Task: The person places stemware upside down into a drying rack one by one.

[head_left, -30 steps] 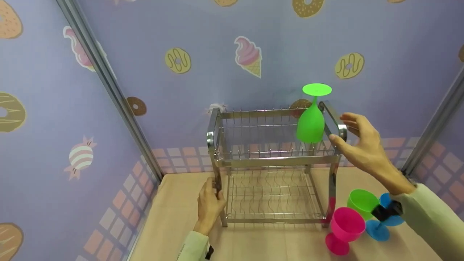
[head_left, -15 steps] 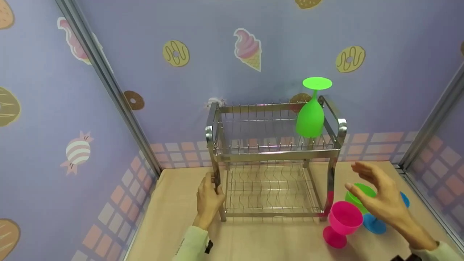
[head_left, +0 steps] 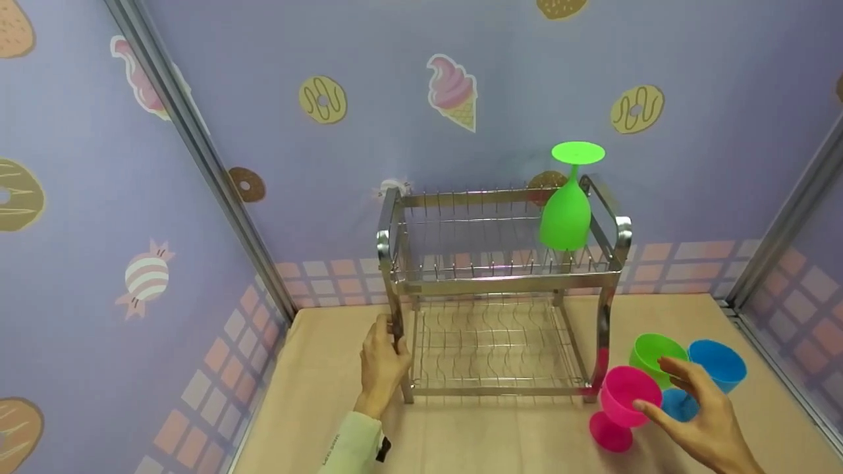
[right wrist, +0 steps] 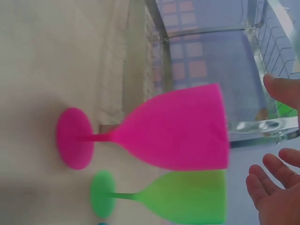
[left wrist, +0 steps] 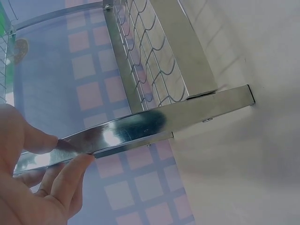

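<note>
My left hand (head_left: 383, 362) grips the left upright of a two-tier metal dish rack (head_left: 507, 284), thumb on one side and fingers on the other, as the left wrist view shows. Over at the right, my right hand (head_left: 708, 418) hovers beside a pink goblet (head_left: 631, 395) with thumb and fingers spread, holding nothing. That goblet stands upright by the rack's front right foot. Behind it are an upright green goblet (head_left: 655, 355) and a blue goblet (head_left: 718, 362), partly covered by my right hand. Another green goblet (head_left: 566, 217) sits upside down on the rack's upper tier, at its right end.
The rack's lower tier (head_left: 494, 349) has wavy wire slots. A patterned wall (head_left: 369, 151) stands close behind the rack, and side walls with metal posts (head_left: 197, 145) bound the light tabletop (head_left: 487, 434) left and right.
My right hand has moved down from beside the rack's upper right handle to the pink goblet. The left hand has kept its hold on the rack. The upside-down green goblet stays put.
</note>
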### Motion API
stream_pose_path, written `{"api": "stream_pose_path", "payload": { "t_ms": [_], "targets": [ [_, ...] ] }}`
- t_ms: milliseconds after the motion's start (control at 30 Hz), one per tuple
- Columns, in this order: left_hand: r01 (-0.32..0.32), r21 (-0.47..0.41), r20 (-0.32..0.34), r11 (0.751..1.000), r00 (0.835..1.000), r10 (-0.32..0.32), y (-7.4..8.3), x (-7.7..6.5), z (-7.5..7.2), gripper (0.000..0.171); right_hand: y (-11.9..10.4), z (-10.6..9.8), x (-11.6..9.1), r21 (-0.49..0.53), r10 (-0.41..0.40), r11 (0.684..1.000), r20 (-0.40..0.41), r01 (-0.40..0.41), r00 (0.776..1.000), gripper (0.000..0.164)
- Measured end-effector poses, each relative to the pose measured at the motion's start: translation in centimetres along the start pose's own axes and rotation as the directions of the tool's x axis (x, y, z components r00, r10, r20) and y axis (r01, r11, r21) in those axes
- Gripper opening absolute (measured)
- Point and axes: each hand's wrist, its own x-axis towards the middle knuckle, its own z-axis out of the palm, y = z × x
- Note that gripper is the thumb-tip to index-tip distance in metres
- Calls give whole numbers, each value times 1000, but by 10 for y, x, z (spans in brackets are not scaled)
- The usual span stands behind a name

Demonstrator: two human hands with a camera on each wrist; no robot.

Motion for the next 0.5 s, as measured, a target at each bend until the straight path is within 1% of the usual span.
{"api": "stream_pose_path", "payload": {
  "t_ms": [67, 133, 167, 233, 333, 367, 433, 500],
  "targets": [
    [-5, -4, -3, 1000, 1000, 5, -1, 0, 0, 43, 5, 3, -6, -14, 76, 997, 18, -76, 997, 81],
    [-10, -3, -10, 1000, 1000, 10, -1, 0, 0, 43, 8, 7, -12, -39, 153, 988, 48, -151, 987, 87],
    [-12, -3, -11, 1000, 1000, 12, -1, -1, 0, 42, 10, 9, -14, -42, 179, 983, 60, -176, 982, 89],
    [-14, 3, -14, 1000, 1000, 14, -1, -1, 0, 42, 14, 14, -19, -45, 216, 976, 82, -213, 973, 93],
    [-20, 8, -12, 1000, 1000, 21, -1, -1, 1, 42, 22, 23, -26, -24, 231, 973, 86, -230, 969, 96],
    [-22, 12, -13, 1000, 1000, 23, 0, -2, 2, 42, 25, 26, -28, -16, 251, 968, 90, -250, 964, 100],
    [-27, 18, -14, 999, 1000, 28, 0, -2, 3, 43, 29, 32, -31, -6, 313, 949, 110, -314, 943, 107],
    [-31, 19, -15, 999, 999, 31, 0, -1, 3, 43, 33, 38, -32, 0, 386, 921, 138, -390, 912, 115]
  ]
}}
